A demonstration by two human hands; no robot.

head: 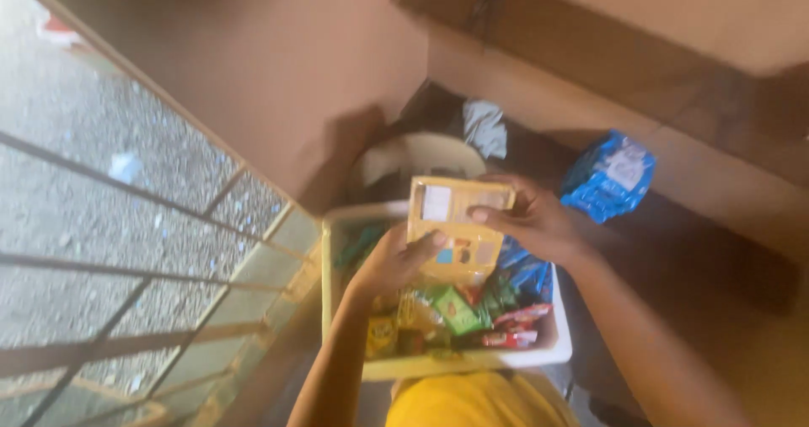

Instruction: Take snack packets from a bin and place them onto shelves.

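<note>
Flat yellow box (459, 225), centre of frame, stiff card w/ pale rectangular panels on its face; blurred, detail unclear. Left hand (394, 263) closed on its lower left edge, thumb across the front. Right hand (531, 221) closed on the right side, fingers over the top. Box is held just above a pale plastic tub (552, 355) full of glossy red, green and yellow packets (472, 313). Crinkly blue bag (608, 177) at right, on the brown floor.
</note>
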